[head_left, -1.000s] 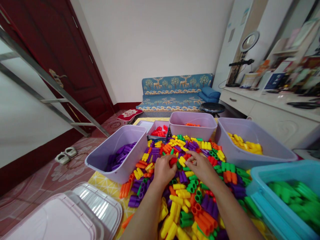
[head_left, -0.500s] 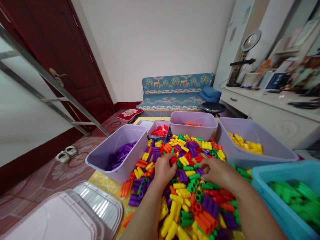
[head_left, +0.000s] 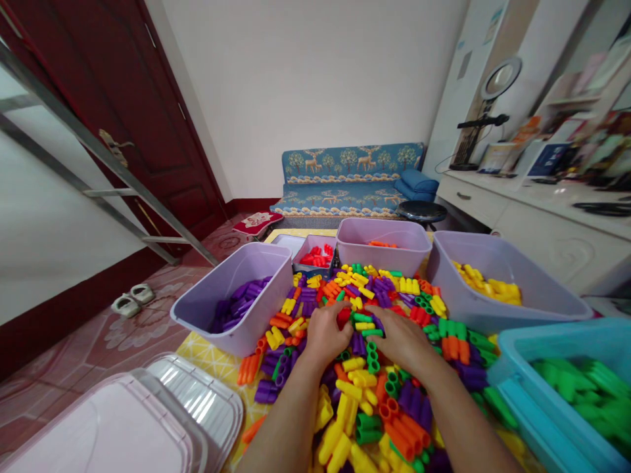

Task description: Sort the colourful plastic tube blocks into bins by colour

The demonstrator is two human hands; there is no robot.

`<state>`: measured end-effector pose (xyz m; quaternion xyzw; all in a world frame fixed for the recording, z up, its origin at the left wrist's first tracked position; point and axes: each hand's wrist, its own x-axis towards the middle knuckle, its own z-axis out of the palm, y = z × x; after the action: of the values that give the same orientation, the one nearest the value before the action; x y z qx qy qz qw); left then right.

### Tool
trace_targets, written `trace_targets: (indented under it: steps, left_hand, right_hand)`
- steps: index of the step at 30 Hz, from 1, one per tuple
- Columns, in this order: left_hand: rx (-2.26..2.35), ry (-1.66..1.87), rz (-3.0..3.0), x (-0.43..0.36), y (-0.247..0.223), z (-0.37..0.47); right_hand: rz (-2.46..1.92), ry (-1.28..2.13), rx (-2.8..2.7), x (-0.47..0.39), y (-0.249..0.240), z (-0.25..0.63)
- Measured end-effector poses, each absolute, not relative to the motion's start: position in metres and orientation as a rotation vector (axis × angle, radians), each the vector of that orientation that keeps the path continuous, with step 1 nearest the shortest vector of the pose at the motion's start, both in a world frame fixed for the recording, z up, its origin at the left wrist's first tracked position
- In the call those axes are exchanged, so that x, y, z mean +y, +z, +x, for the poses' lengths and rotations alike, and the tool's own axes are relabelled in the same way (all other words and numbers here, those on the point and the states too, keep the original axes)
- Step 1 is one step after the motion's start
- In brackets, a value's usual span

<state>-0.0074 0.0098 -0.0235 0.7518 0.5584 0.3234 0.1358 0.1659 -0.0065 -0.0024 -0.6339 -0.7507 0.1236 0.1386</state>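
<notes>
Right hand (head_left: 401, 338) back from the right, beside left hand (head_left: 328, 332).

My left hand (head_left: 328, 332) and right hand (head_left: 401, 338) cover the pieces under them. At 3 o'clock the green blocks (head_left: 582, 387) blur, and the picture's edge cuts the blue bin (head_left: 522, 387).

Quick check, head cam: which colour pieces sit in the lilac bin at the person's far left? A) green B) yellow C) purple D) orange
C: the far-left lilac bin holds purple pieces; the yellow pieces lie in the right lilac bin and the green pieces in the blue bin.
</notes>
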Motion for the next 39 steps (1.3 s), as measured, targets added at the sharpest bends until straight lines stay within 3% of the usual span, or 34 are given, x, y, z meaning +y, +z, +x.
trace_targets:
  steps: [11, 23, 29, 39]
  left_hand:
    - [1.349, 1.046, 2.122, 0.012, -0.028, -0.008]
    - [1.469, 0.915, 2.2, 0.01, -0.023, -0.006]
    - [1.419, 1.063, 2.112, 0.012, -0.028, -0.007]
    - [1.334, 1.2, 2.047, 0.014, -0.029, -0.007]
  right_hand:
    - [-1.465, 0.709, -2.059, -0.001, -0.01, 0.161]
    - [-1.826, 0.37, -2.05, -0.007, -0.004, 0.155]
    - [-1.73, 0.24, -2.044, -0.004, 0.003, 0.161]
    - [-1.15, 0.544, -1.008, -0.008, 0.04, 0.173]
